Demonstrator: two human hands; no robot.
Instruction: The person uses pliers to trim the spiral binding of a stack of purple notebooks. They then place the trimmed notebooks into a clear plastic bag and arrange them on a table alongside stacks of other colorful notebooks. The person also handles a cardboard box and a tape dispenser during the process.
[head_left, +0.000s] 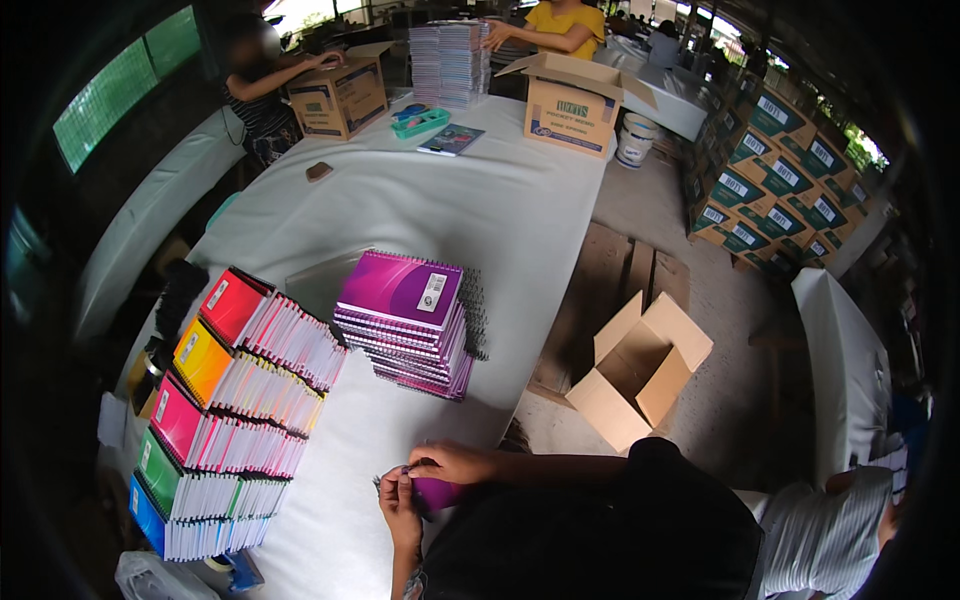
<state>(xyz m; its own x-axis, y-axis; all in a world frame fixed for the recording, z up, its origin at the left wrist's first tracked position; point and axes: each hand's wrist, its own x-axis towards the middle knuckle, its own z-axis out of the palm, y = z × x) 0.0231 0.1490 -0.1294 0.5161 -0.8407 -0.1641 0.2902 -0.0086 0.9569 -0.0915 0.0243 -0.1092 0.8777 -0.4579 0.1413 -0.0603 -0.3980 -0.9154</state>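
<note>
While a purple notebook [436, 493] is held close to the body at the near edge of the white surface [510, 215], its spiral-bound side is pinched by the fingers of the left hand [402, 514] and of the right hand [455, 463], whose fingertips are brought together. Just beyond, a stack of purple notebooks [400, 290] is set on the surface. Farther left, rows of notebooks [235, 400] are arranged by cover colour. On the right, an open cardboard box [640, 372] is placed below surface level.
</note>
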